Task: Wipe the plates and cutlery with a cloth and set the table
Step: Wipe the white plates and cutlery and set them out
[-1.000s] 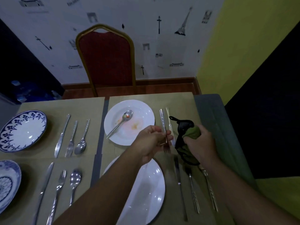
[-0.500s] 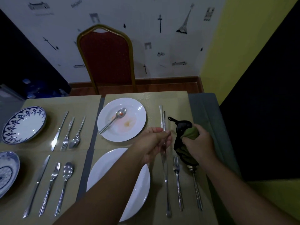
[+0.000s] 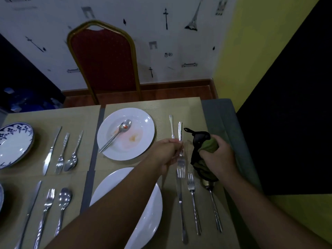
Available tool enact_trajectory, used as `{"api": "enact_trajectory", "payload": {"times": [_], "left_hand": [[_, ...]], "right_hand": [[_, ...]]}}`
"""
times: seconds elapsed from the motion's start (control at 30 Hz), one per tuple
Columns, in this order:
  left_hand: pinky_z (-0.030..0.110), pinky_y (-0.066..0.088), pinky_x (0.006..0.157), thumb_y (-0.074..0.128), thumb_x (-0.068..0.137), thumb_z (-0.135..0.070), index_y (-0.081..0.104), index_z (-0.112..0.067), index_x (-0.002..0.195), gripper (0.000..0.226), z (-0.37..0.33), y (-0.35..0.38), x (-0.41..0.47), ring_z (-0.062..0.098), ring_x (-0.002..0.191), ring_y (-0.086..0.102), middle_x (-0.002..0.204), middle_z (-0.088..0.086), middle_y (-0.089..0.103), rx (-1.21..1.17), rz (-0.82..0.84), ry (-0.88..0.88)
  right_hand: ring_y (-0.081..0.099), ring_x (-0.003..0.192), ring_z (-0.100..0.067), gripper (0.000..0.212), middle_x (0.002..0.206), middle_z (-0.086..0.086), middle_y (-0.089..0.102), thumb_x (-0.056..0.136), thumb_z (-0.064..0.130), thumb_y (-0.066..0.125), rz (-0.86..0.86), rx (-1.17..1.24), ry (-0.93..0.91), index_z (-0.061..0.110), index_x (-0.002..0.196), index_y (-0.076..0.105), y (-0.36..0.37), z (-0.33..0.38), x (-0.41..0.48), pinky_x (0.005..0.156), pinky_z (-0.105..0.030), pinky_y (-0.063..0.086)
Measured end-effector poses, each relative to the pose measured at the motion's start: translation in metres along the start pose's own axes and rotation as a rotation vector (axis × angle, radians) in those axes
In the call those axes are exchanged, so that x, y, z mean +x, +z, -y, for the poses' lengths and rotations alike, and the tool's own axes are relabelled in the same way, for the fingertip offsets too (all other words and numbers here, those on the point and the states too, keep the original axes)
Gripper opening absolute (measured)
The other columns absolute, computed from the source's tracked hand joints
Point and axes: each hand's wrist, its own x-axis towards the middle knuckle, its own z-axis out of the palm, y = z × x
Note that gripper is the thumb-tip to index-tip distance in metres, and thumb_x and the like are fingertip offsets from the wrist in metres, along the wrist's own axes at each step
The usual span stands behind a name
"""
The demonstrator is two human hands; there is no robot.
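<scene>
Now on cutlery: left hand [image 3: 167,154] pinches fork [image 3: 180,166] just right of dirty plate [image 3: 144,123]. Right hand [image 3: 218,158] clenches bunched cloth [image 3: 208,145] further right, not touching fork. Next, probably: close cloth round fork, wipe lengthwise.

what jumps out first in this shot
The two hands at centre: the left hand pinches a fork tines down, the right hand grips a green cloth. Just beyond, a white plate smeared orange carries a dirty spoon. A red chair stands behind.
</scene>
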Motion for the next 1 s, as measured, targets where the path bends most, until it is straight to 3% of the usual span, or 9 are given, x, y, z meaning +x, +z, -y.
{"api": "enact_trajectory", "payload": {"times": [0.1, 0.2, 0.33, 0.47, 0.63, 0.73, 0.8, 0.9, 1.0], "left_hand": [[0.032, 0.043, 0.059, 0.071, 0.091, -0.012, 0.07, -0.002, 0.106, 0.019, -0.001, 0.01, 0.017, 0.022, 0.063, 0.051, 0.08, 0.018, 0.064, 0.086, -0.011, 0.021], [0.027, 0.042, 0.046, 0.073, 0.089, -0.014, 0.071, -0.005, 0.103, 0.017, -0.002, 0.024, 0.038, 0.017, 0.042, 0.049, 0.072, 0.016, 0.066, 0.203, -0.047, 0.039], [0.023, 0.049, 0.036, 0.069, 0.09, -0.003, 0.07, -0.006, 0.097, 0.007, -0.008, 0.039, 0.06, 0.015, 0.05, 0.058, 0.075, 0.011, 0.067, 0.224, -0.091, 0.008], [0.027, 0.057, 0.054, 0.067, 0.09, 0.001, 0.07, -0.009, 0.089, 0.01, -0.012, 0.044, 0.081, 0.017, 0.065, 0.064, 0.084, 0.01, 0.069, 0.249, -0.129, 0.003], [0.043, 0.063, 0.076, 0.078, 0.083, -0.018, 0.077, -0.016, 0.093, 0.01, -0.01, 0.037, 0.09, 0.021, 0.08, 0.074, 0.089, 0.005, 0.076, 0.621, -0.162, 0.188], [0.042, 0.061, 0.084, 0.075, 0.087, -0.024, 0.071, -0.012, 0.118, 0.034, -0.007, 0.028, 0.08, 0.02, 0.088, 0.074, 0.103, 0.006, 0.077, 0.775, -0.111, 0.333], [0.038, 0.056, 0.095, 0.069, 0.091, -0.018, 0.062, -0.011, 0.133, 0.043, -0.001, 0.019, 0.071, 0.021, 0.101, 0.07, 0.115, 0.008, 0.073, 0.922, -0.005, 0.529], [0.042, 0.037, 0.115, 0.07, 0.089, -0.029, 0.045, -0.014, 0.148, 0.066, 0.017, 0.01, 0.067, 0.03, 0.138, 0.046, 0.148, 0.009, 0.052, 1.411, 0.093, 0.806], [0.041, 0.014, 0.124, 0.058, 0.093, -0.051, 0.024, -0.018, 0.157, 0.08, 0.035, 0.007, 0.073, 0.025, 0.154, 0.013, 0.166, 0.003, 0.021, 1.63, 0.111, 0.8]], "right_hand": [[0.06, 0.072, -0.002, 0.04, 0.081, 0.011, 0.065, 0.071, 0.003, 0.07, -0.028, 0.007, 0.01, 0.031, 0.098, 0.064, -0.004, 0.001, 0.005, 0.052, -0.01, 0.041], [0.059, 0.073, -0.001, 0.04, 0.081, 0.012, 0.064, 0.072, 0.003, 0.07, -0.047, 0.015, 0.009, 0.034, 0.096, 0.062, -0.008, 0.002, 0.013, 0.052, -0.007, 0.042], [0.061, 0.078, -0.002, 0.042, 0.086, 0.013, 0.065, 0.071, 0.005, 0.072, -0.067, 0.01, 0.016, 0.033, 0.1, 0.062, -0.009, 0.001, 0.027, 0.059, -0.011, 0.044], [0.061, 0.076, -0.001, 0.042, 0.086, 0.013, 0.066, 0.07, 0.004, 0.071, -0.069, 0.02, 0.035, 0.035, 0.097, 0.062, -0.007, -0.002, 0.039, 0.057, -0.006, 0.043], [0.06, 0.078, 0.001, 0.042, 0.089, 0.014, 0.066, 0.072, 0.005, 0.071, -0.054, 0.023, 0.064, 0.034, 0.101, 0.063, -0.008, -0.006, 0.046, 0.056, -0.003, 0.042], [0.061, 0.077, -0.001, 0.04, 0.088, 0.013, 0.067, 0.072, 0.007, 0.071, -0.056, 0.02, 0.077, 0.033, 0.101, 0.064, -0.009, -0.01, 0.049, 0.055, -0.006, 0.044], [0.06, 0.075, 0.002, 0.04, 0.087, 0.014, 0.066, 0.072, 0.008, 0.072, -0.057, 0.006, 0.076, 0.035, 0.099, 0.063, -0.009, -0.01, 0.05, 0.054, -0.005, 0.043], [0.062, 0.078, 0.001, 0.041, 0.087, 0.014, 0.066, 0.071, 0.008, 0.073, -0.066, -0.008, 0.067, 0.037, 0.099, 0.062, -0.005, -0.013, 0.051, 0.062, -0.012, 0.047], [0.063, 0.08, -0.003, 0.042, 0.088, 0.014, 0.067, 0.069, 0.009, 0.073, -0.072, -0.018, 0.069, 0.037, 0.099, 0.062, -0.001, -0.016, 0.05, 0.069, -0.021, 0.051]]}}
